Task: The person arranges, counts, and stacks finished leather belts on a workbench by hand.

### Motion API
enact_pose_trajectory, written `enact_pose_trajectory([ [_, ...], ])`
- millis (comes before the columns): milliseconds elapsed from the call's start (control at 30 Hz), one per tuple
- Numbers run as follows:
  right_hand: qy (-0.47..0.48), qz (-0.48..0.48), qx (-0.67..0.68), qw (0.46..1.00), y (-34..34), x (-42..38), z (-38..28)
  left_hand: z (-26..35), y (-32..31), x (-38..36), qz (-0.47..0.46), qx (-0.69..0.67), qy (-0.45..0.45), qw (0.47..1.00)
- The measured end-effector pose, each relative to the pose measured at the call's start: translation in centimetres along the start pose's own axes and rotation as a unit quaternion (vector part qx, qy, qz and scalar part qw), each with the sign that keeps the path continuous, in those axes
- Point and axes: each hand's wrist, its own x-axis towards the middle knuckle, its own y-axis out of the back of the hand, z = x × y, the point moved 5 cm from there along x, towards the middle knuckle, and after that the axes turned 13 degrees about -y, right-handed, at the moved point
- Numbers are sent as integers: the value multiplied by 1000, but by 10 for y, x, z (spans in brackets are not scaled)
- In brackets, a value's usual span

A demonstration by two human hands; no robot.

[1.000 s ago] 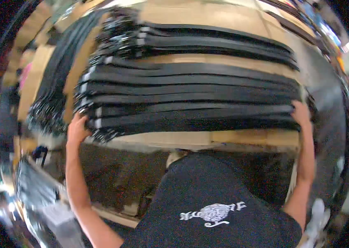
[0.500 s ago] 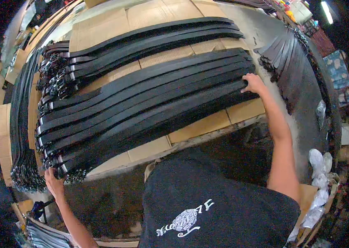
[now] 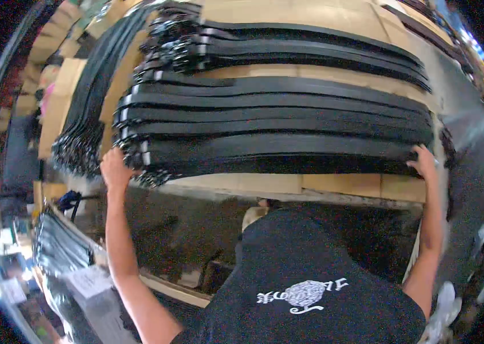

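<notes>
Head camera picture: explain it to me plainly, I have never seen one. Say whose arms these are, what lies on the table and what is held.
The camera sits on a person's head and looks forward and down through a wide, bending lens. The dark shirt at the bottom is the wearer's own. Both bare arms reach out to a row of black belts laid side by side on cardboard. The left hand is at the buckle end of the nearest belts, the right hand at the tip end. Whether the hands grip or only press is unclear. More belts lie farther back.
</notes>
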Motion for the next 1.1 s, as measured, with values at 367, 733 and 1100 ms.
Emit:
enact_pose_trajectory([
  [367,210,167,87,960,-13,-59,-123,28,10,-32,43,-96,9,994],
  [733,172,117,142,968,8,-59,-146,-7,23,-1,-54,-221,-142,963],
  [1100,132,131,134,973,19,-30,-150,-33,35,30,-75,-379,-76,919],
])
